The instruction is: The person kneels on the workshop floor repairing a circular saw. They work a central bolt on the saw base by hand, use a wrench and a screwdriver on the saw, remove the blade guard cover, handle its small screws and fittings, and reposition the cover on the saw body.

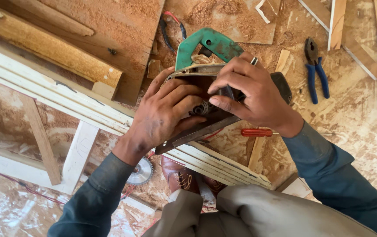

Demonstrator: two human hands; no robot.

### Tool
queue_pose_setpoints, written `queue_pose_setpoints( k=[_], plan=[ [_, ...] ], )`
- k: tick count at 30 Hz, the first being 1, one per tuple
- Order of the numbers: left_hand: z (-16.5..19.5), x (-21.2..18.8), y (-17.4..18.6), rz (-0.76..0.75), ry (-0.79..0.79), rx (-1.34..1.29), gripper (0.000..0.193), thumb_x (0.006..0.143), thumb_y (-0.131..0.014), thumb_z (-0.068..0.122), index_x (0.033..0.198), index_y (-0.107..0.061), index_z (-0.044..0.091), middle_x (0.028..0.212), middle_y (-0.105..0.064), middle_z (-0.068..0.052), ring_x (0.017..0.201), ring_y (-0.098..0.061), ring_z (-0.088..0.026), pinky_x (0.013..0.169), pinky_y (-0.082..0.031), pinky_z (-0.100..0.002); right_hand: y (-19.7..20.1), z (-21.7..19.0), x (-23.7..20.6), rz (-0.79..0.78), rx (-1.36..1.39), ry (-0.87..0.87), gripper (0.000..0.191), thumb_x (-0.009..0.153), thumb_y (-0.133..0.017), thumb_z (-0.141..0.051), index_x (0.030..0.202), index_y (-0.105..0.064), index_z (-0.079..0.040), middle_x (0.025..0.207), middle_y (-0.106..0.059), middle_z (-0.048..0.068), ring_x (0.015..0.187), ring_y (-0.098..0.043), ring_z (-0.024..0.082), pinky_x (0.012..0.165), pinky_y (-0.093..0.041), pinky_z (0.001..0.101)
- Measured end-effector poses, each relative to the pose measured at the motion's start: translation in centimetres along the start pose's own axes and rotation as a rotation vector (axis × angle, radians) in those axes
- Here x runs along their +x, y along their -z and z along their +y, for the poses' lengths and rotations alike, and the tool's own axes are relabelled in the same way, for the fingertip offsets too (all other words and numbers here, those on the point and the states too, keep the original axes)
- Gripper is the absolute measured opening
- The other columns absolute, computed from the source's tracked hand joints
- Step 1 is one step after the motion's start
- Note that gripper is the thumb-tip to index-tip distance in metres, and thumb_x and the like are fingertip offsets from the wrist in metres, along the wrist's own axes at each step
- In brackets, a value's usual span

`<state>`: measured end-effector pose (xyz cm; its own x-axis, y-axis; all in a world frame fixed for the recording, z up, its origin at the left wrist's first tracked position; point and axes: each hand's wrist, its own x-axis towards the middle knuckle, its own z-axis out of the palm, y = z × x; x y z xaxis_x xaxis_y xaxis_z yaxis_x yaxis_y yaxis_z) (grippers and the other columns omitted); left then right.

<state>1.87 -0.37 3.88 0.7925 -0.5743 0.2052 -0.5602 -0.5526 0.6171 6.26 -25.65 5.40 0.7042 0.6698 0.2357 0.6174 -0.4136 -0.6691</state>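
A green-handled circular saw [206, 46] lies on its side on a sawdust-covered workbench, its metal base plate [197, 131] facing me. My left hand [164, 109] grips the saw's blade housing from the left, fingers curled over the guard. My right hand [250, 90], with a ring on one finger, presses on the saw from the right, fingertips at the middle of the housing near the spindle. The blade area is hidden under both hands.
Blue-handled pliers [316, 72] lie at the upper right, a red-handled screwdriver [256, 132] just below the saw. Pale wooden slats [65, 94] run diagonally under my left arm. A loose saw blade [141, 172] lies on the floor below. Wood strips [337, 22] and offcuts surround.
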Motion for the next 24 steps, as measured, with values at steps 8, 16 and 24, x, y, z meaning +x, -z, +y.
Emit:
queue_pose_setpoints(
  k=[8, 16, 24],
  plan=[
    [-0.3, 0.0, 1.6, -0.110, -0.106, 0.106, 0.043, 0.081, -0.079, 0.029, 0.122, -0.071, 0.021, 0.133, -0.066, -0.004, 0.132, -0.054, -0.023, 0.124, -0.025, -0.052, -0.3, 0.3, 0.3, 0.030, 0.084, 0.036, 0.019, 0.102, -0.074, -0.027, 0.100, -0.073, -0.009, 0.098, -0.062, 0.005, 0.091, -0.057, 0.021, 0.084, -0.046, 0.0372],
    [0.0, -0.1, 0.4, -0.030, 0.025, 0.024, 0.038, 0.089, -0.085, 0.037, 0.115, -0.069, 0.014, 0.128, -0.067, -0.003, 0.132, -0.054, -0.021, 0.131, -0.027, -0.050, -0.3, 0.2, 0.2, 0.038, 0.108, 0.038, 0.018, 0.103, -0.073, -0.027, 0.101, -0.073, -0.009, 0.099, -0.063, 0.005, 0.091, -0.057, 0.020, 0.084, -0.044, 0.0369],
    [-0.1, 0.0, 1.9, -0.131, -0.103, 0.071, 0.043, 0.076, -0.083, 0.023, 0.118, -0.074, 0.021, 0.137, -0.063, -0.006, 0.134, -0.053, -0.027, 0.124, -0.023, -0.053, -0.3, 0.4, 0.2, 0.035, 0.086, 0.045, 0.018, 0.101, -0.073, -0.027, 0.100, -0.073, -0.010, 0.098, -0.062, 0.005, 0.091, -0.056, 0.020, 0.083, -0.044, 0.0376]
  ],
)
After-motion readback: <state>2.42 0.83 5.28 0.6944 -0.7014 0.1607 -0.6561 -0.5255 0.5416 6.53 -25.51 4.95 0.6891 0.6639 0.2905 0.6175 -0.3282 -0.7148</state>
